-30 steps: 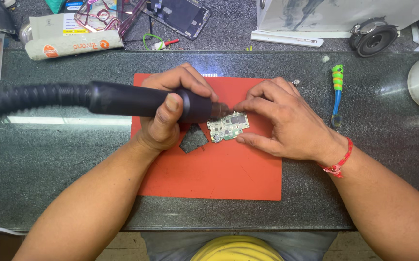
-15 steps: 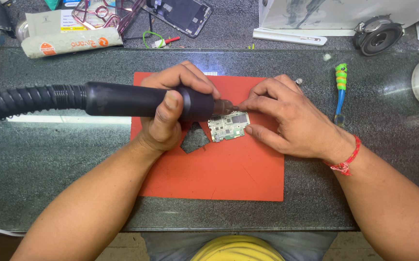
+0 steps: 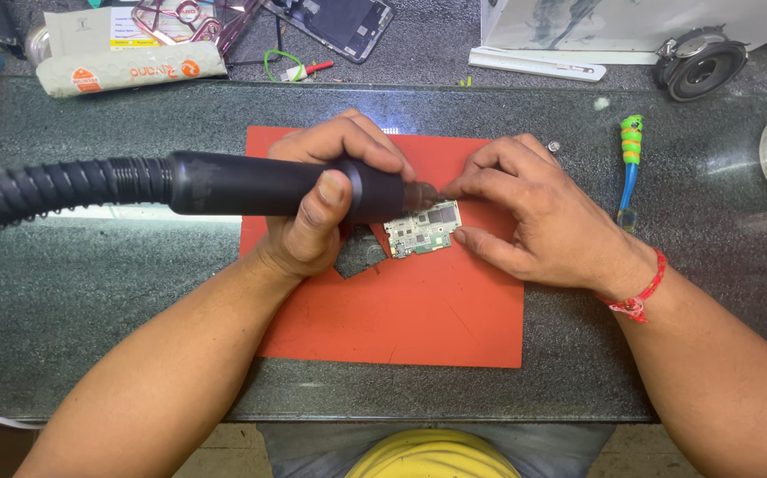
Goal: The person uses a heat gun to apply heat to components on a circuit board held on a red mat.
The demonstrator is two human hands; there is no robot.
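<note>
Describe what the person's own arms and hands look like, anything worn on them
Both forearms are bare, with no sleeves in view, and neither the left hand nor the right hand wears a glove. The right wrist carries a thin red thread bracelet with a knot. No rings or watch show.

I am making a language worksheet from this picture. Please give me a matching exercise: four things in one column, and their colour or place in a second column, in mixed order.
Things:
1. circuit board
2. mat
3. hot-air tool
4. brush

Descriptions:
a. red, flat on the bench
b. black, in the left hand
c. green and blue, right of the mat
d. green, steadied by the right hand

Pairs: 1-d, 2-a, 3-b, 4-c
</note>
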